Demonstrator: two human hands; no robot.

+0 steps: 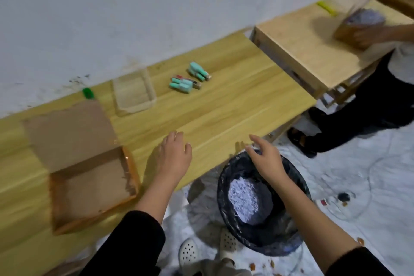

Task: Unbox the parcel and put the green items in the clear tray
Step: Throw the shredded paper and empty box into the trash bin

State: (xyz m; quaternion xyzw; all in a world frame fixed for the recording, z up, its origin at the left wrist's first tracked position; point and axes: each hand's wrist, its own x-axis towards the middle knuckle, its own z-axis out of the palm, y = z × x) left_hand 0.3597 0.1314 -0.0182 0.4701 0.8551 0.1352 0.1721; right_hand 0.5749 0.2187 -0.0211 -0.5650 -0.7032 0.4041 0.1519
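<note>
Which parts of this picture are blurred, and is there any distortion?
Head view: the other person's hands and box at top right are motion-blurred; the open parcel and clear tray look soft; the table edges tilt and bow from the wide lens.

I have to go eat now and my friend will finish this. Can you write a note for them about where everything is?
Left hand: open, empty, over the table's front edge.
Right hand: open, empty, above the bin holding shredded paper.
The parcel box is open and looks empty.
The green items lie in a small pile on the table, right of the clear tray. The tray is empty.
Done: unboxing. Left: move the green items into the tray. A reddish piece lies among them; leave it.
</note>
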